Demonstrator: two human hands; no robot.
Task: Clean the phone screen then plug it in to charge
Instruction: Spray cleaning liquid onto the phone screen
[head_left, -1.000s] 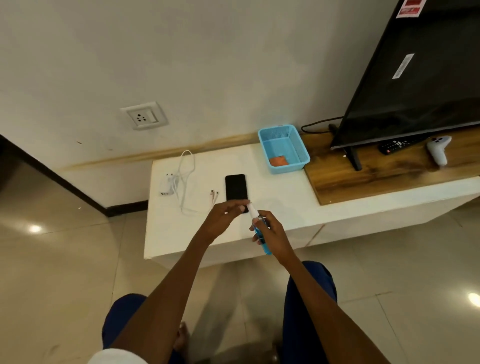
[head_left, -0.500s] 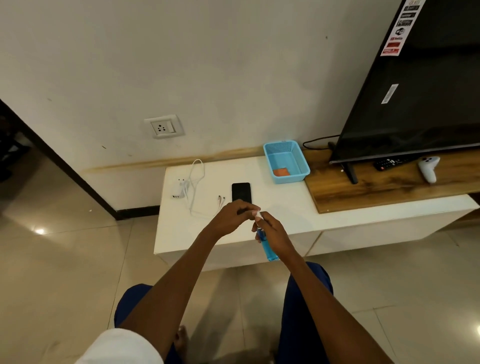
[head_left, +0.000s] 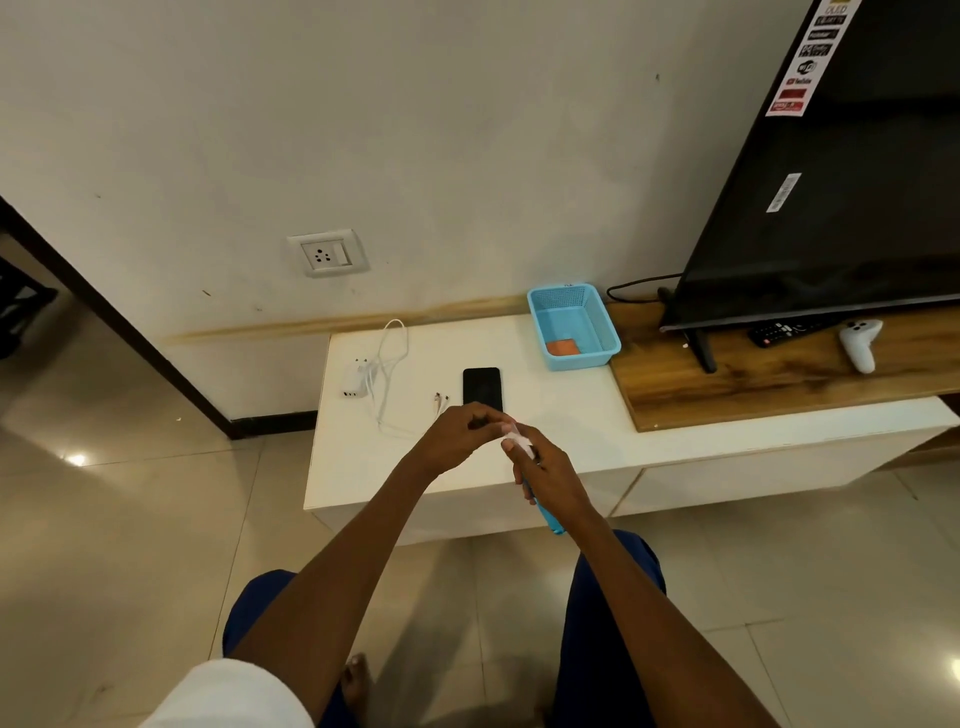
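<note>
Right hand (head_left: 545, 467) gripping blue spray bottle (head_left: 545, 514), left hand (head_left: 460, 434) pinching its white cap (head_left: 517, 439). Phone (head_left: 482, 387) flat on white table (head_left: 363, 467), charger (head_left: 356, 379) left of it. Best: uncap, mist lightly, avoid ports.

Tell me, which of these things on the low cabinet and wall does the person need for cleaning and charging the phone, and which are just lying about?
For the job:
- phone
- blue spray bottle, held in the right hand
- left hand at its white cap
- white charger and cable
- wall socket
- orange cloth, probably

Lying about:
- blue basket
- television
- TV remote
- white game controller
</note>
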